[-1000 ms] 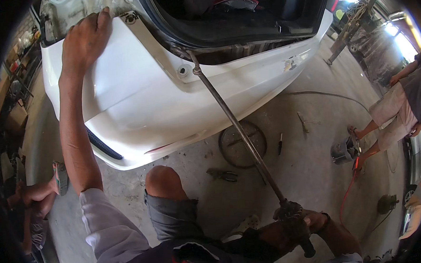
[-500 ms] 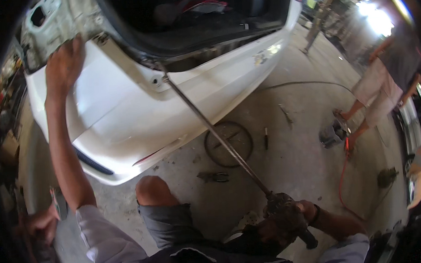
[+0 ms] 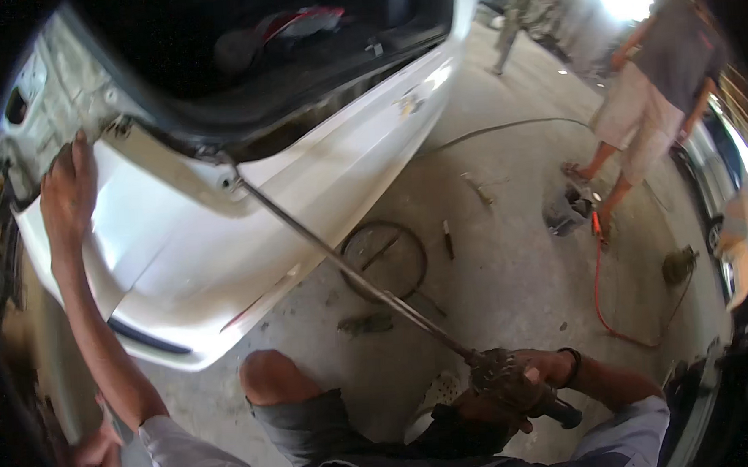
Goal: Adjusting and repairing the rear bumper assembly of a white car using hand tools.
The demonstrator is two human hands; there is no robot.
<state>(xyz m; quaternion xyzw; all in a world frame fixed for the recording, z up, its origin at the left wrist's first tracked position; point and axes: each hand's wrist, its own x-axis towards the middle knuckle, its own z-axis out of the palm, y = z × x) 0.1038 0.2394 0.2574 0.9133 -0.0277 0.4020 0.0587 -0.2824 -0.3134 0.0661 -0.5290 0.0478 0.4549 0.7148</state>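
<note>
A white rear bumper (image 3: 180,252) sits at the back of a car with its trunk open. At its upper left corner my left hand (image 3: 69,186) is closed over the edge, fingertips against the body metal. Low on the right, my right hand (image 3: 530,382) grips the dark, bulky, grimy body of a long-rod tool (image 3: 355,277). Its steel rod slants up and left to the gap between bumper and trunk sill, near a round hole (image 3: 227,181). What its tip engages is too small to tell. My bent knee (image 3: 272,378) is below the bumper.
On the concrete floor lie a dark ring (image 3: 384,261), dark pliers (image 3: 366,323), a thin tool (image 3: 448,240) and a hose (image 3: 512,127). Another person (image 3: 650,92) stands at right by a dark bucket (image 3: 567,211) and a red cable (image 3: 598,294). Another hand (image 3: 98,455) shows at lower left.
My view has shifted, so the bumper and trunk appear farther left and lower. My left hand stays at the bumper corner, and the rod stays against the gap.
</note>
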